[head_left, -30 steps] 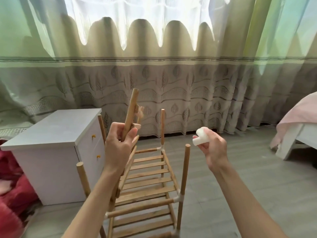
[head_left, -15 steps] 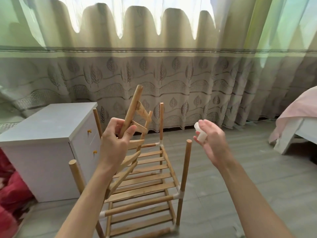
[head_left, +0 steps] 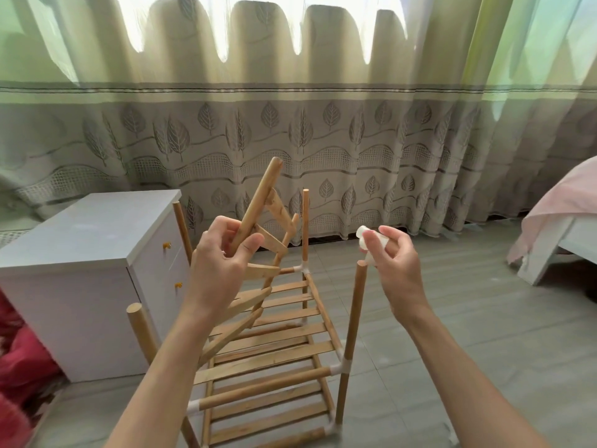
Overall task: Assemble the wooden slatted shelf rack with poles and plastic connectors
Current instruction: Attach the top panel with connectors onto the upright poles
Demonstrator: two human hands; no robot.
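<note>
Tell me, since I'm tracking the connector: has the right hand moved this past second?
Yes. The right hand with the white connector dropped toward the near-right pole top.

Lighting: daylight, and we find its source behind the curtain [head_left: 290,108]; the scalloped gaps along the top edge are blown out to pure white. The green side panels glow translucent. Below, the room is evenly and softly lit.

Shadows: faint and diffuse on the floor [head_left: 468,318]; we note no hard edges.

Distortion: wide-angle bending; the curtain's horizontal band bows, and folds lean at both margins.

Sharpness: centre fairly crisp; we see the slats of the rack [head_left: 274,350] clearly. Slight motion softness on the left hand [head_left: 219,266] and right hand [head_left: 392,263]. The lower corners blur.
</note>
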